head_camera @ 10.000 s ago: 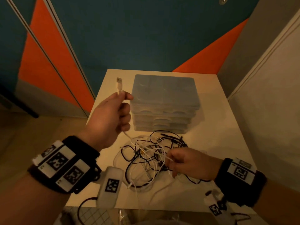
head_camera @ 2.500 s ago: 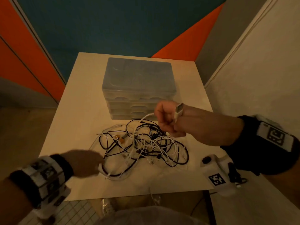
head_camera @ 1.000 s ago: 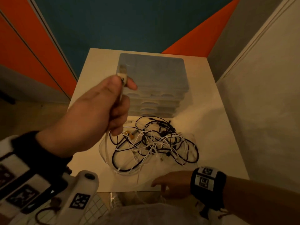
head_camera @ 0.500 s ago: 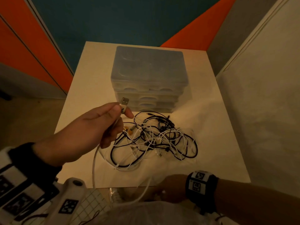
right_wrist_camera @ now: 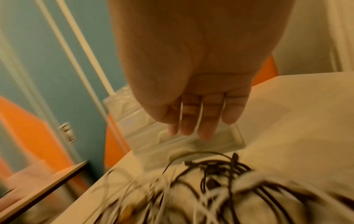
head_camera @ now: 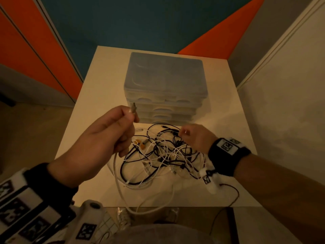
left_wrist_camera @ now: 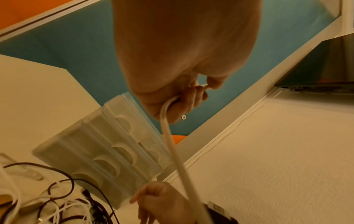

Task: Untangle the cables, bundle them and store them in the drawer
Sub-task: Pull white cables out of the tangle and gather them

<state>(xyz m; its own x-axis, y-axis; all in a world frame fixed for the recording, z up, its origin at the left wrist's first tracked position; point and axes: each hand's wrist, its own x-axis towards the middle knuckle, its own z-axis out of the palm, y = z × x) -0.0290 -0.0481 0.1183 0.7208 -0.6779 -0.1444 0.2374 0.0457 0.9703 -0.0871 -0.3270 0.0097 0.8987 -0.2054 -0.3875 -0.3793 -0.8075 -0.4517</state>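
Note:
A tangle of black and white cables (head_camera: 163,155) lies on the white table (head_camera: 98,95) in front of a translucent drawer unit (head_camera: 165,88), whose drawers are all closed. My left hand (head_camera: 131,118) is raised left of the tangle and grips a thick white cable (head_camera: 116,173) just below its USB plug (head_camera: 133,108). That cable hangs down and loops over the table's front edge. The left wrist view shows the cable (left_wrist_camera: 172,144) leaving my fist (left_wrist_camera: 193,97). My right hand (head_camera: 184,136) hovers over the tangle's far right part, fingers (right_wrist_camera: 205,128) straight and empty above the cables (right_wrist_camera: 201,189).
A pale wall (head_camera: 281,120) runs close along the table's right side. Blue and orange panels (head_camera: 140,23) stand behind it. A thin black wire (head_camera: 233,192) trails from my right wrist across the table's front right corner. Crinkled clear plastic (head_camera: 123,217) sits below the front edge.
My right hand has come up from below the table's front edge to above the tangle, letting go of the white cable. My left hand still holds the plug end.

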